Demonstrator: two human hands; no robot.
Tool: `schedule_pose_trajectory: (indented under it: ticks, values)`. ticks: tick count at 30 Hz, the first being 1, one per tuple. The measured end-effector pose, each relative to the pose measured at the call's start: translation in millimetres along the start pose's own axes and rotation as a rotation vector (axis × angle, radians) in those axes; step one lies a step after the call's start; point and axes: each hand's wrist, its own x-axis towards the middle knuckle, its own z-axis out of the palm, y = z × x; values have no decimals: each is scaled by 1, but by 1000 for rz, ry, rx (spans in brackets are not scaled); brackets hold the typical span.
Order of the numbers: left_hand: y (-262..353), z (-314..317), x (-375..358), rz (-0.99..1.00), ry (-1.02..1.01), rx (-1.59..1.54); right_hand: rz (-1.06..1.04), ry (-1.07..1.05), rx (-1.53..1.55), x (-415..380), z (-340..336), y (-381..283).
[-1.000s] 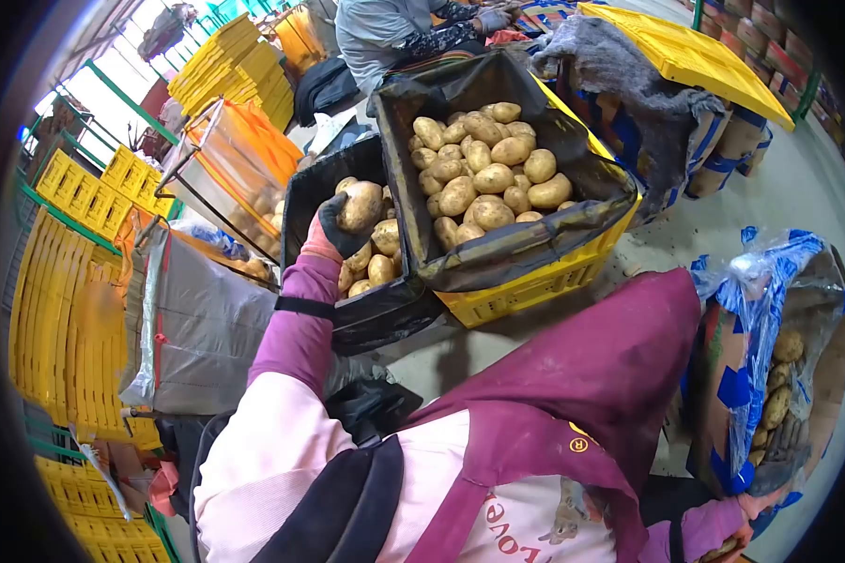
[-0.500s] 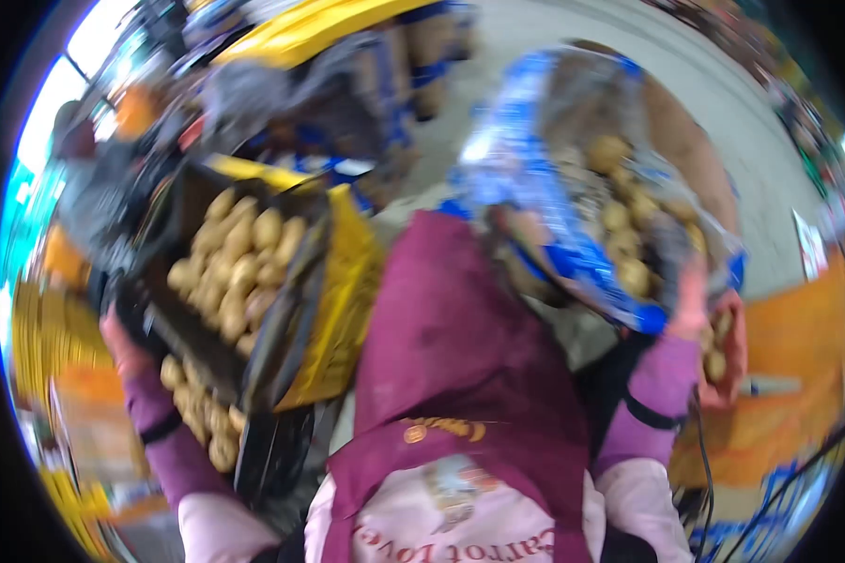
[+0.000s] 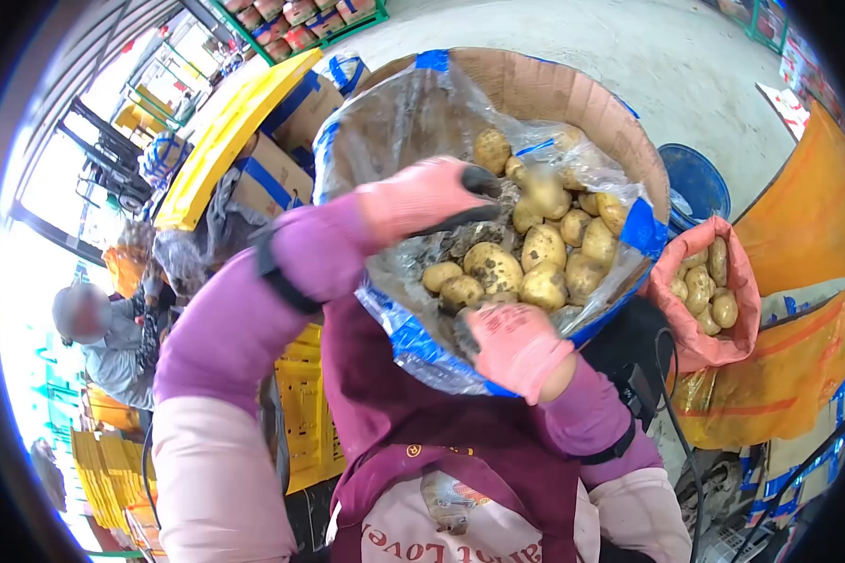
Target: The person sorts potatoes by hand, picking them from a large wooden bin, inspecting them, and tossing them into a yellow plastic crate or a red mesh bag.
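Observation:
A round cardboard bin (image 3: 573, 80) lined with clear plastic and edged with blue tape stands in front of me, holding dirty potatoes (image 3: 545, 246) and loose soil. My left hand (image 3: 437, 197), in a pink glove with dark fingers, is above the bin's left half, thumb and fingers apart with nothing between them. Just right of it, a blurred potato (image 3: 543, 192) appears to be moving over the others. My right hand (image 3: 519, 345), gloved alike, is at the bin's near side beside the front potatoes; its fingers are mostly hidden behind the hand.
A pink sack (image 3: 668, 314) of potatoes stands right of the bin, with a blue bucket (image 3: 693, 183) behind it. Part of a yellow crate (image 3: 305, 413) shows beneath my left arm. Further left are a co-worker (image 3: 113, 338) and a forklift (image 3: 103, 155).
My left hand has gone from the yellow crate of potatoes to over the bin. The view has turned, bringing the bin to the middle. My right hand is now at the bin's near side.

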Motion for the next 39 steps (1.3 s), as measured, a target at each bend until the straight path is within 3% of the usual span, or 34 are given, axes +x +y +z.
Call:
schedule_pose_trajectory:
  ticks: [3, 5, 7, 9, 13, 15, 18, 22, 24, 25, 27, 28, 29, 31, 35, 37, 39]
  values:
    - [14, 50, 82, -110, -88, 214, -8, -23, 10, -2, 3, -2]
    - [-22, 122, 152, -217, 164, 227, -66, 15, 25, -5, 5, 2]
    - [-12, 145, 172, -421, 353, 38, -75, -91, 13, -7, -2, 2]
    - [-18, 153, 180, -494, 503, 48, -99, -93, 23, -9, -10, 2]
    - [-60, 136, 182, -374, 401, -132, -79, -83, 79, -9, 2, 4]
    - [-52, 91, 139, 109, -3, 131, -73, -51, 128, -12, 1, 7]
    - [-73, 68, 92, 486, 40, 140, -98, 6, 131, -12, 2, 9]
    - [-62, 44, 21, 556, 79, -9, -6, 217, 248, -9, -2, 11]
    - [-4, 21, -31, 134, 126, -716, 30, 319, 367, -7, -4, 14]
    - [7, 14, -52, 170, 136, -738, 41, 372, 414, -6, -4, 16]
    - [5, 16, -85, 279, 288, -595, 96, 233, 1306, -3, -21, 19]
    - [-3, 23, -96, 264, 344, -706, 204, 326, 1531, 2, -10, 24]
    - [-13, 31, -104, 273, 438, -619, 158, 197, 1553, -1, -40, 16]
    - [-35, 54, -111, 291, 613, -464, 203, 273, 1589, -3, -51, 5]
    - [-51, 78, -112, 393, 675, 76, 82, 294, 1800, 5, -31, 8]
    - [-51, 87, -113, 352, 697, 49, 38, 380, 1582, 11, -22, 12]
    - [-50, 90, -112, 307, 718, 29, 74, 416, 1574, 10, -22, 9]
